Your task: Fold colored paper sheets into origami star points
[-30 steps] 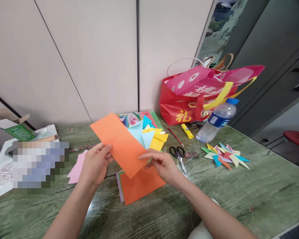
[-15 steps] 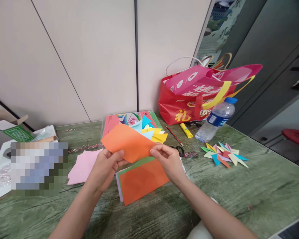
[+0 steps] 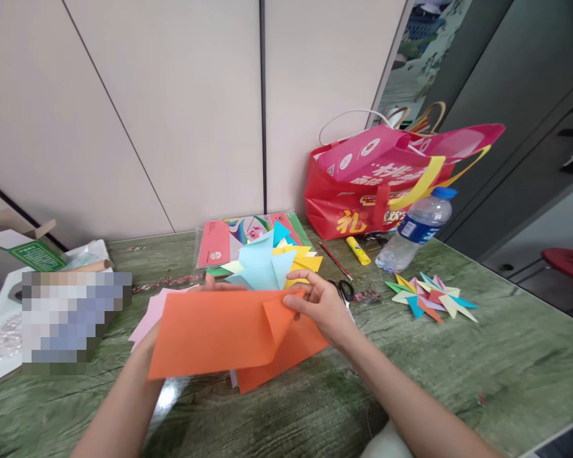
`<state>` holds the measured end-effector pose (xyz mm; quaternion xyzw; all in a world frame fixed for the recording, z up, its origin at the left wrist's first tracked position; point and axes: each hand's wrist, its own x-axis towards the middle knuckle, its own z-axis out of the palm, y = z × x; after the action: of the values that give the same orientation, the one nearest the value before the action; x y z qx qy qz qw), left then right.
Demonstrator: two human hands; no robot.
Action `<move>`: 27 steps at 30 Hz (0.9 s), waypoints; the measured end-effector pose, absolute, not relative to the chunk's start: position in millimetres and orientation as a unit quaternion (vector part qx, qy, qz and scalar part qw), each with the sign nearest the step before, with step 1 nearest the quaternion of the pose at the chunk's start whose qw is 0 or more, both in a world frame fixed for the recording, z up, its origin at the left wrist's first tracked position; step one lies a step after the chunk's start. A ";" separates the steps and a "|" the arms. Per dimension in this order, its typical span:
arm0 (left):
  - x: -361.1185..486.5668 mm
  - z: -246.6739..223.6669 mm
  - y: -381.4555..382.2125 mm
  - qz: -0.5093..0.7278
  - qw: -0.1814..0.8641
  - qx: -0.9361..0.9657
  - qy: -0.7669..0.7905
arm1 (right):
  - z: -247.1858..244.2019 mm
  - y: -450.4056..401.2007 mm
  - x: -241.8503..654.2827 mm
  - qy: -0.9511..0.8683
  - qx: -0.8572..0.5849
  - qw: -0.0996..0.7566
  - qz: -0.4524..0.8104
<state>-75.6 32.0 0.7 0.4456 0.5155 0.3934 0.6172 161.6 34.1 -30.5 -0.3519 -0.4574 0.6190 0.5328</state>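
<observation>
orange paper (image 3: 210, 331), corner in right hand (image 3: 321, 307)

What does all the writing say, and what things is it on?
"礼", big and yellow: on the red shopping bag. Its other yellow writing is partly hidden.
White writing on the bright pink upper part of the bag: too blurred.
Clear plastic bottle with blue label, green-and-white cardboard box, small yellow tube: all too small or blurred to read.

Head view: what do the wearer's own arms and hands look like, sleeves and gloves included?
The forearms are bare where seen, without sleeves. The right hand shows no glove, ring or watch; the left hand is mostly hidden.
</observation>
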 end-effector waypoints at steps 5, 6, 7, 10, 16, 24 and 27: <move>-62.2 14.4 25.7 0.291 0.733 0.424 0.446 | -27.3 33.4 165.1 -0.486 -0.375 0.489 0.620; -59.3 17.1 24.3 0.285 0.737 0.426 0.440 | -27.4 33.6 165.8 -0.485 -0.374 0.489 0.622; -56.1 19.4 22.7 0.276 0.735 0.438 0.438 | -27.7 33.8 166.2 -0.483 -0.372 0.490 0.624; -42.9 22.2 16.5 0.233 0.694 0.511 0.451 | -30.1 33.9 165.5 -0.478 -0.368 0.492 0.628; -7.1 10.0 5.4 0.213 0.551 0.618 0.519 | -32.5 31.5 161.0 -0.496 -0.386 0.497 0.598; -2.6 8.2 4.0 0.308 0.576 0.541 0.530 | -31.4 29.2 159.0 -0.485 -0.358 0.455 0.655; -3.0 8.8 3.9 0.310 0.556 0.559 0.532 | -33.8 30.4 158.8 -0.471 -0.367 0.457 0.660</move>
<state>-3.0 3.9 8.8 0.5589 0.5316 0.3102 0.5557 158.8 30.4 -33.8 -0.3674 -0.4706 0.6595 0.4567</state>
